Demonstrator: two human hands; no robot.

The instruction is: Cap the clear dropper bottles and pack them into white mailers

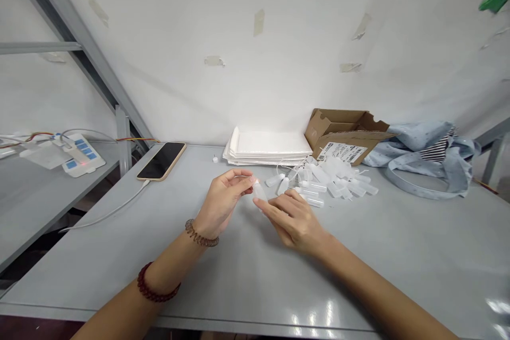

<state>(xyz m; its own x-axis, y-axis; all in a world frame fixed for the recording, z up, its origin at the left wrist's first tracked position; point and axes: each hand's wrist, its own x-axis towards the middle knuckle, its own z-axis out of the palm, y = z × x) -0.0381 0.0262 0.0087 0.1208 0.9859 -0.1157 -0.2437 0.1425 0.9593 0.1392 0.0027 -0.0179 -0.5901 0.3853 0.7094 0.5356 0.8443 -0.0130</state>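
Between my two hands, over the middle of the grey table, is a small translucent plastic bottle (259, 192), tilted with its top toward the upper left. The fingertips of my left hand (223, 197) pinch its top end. My right hand (297, 219) grips the bottle's body between thumb and fingers. Just beyond my right hand lies a loose pile of several similar bottles (338, 176), some with thin white tips. A tiny white cap with a thin pin (215, 159) stands apart, to the left of the pile.
White padded envelopes (271, 145) are stacked against the wall, beside an open cardboard box (346, 135). Light blue cloth (426, 159) lies at the right. A phone (161, 161) with a charging cable rests at the left. A power strip (83, 155) sits on the neighbouring surface.
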